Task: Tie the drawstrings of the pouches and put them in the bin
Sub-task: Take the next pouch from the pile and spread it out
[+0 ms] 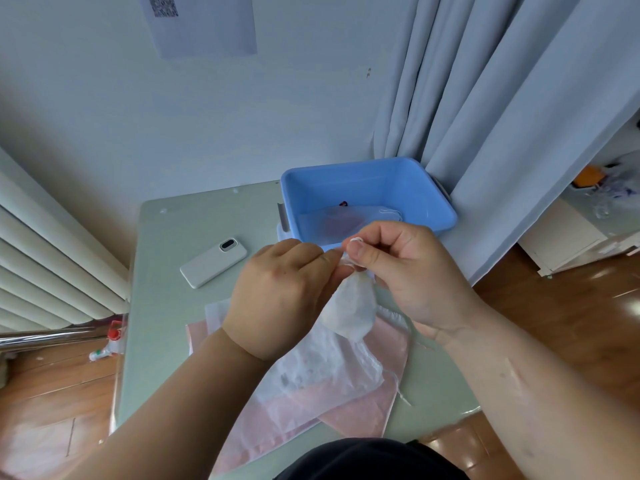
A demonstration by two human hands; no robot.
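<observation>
Both my hands are raised above the table (166,306). Left hand (280,292) and right hand (405,268) each pinch the drawstring (356,240) of 1 white pouch (349,310), near the blue bin (367,195). Other pouches (311,393) lie below.

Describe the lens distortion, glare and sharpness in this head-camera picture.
Head view: the wide lens bows the curtain and radiator at the edges; light glares off the wooden floor at right; the held pouch looks soft; the paper on the wall is blurred.
</observation>
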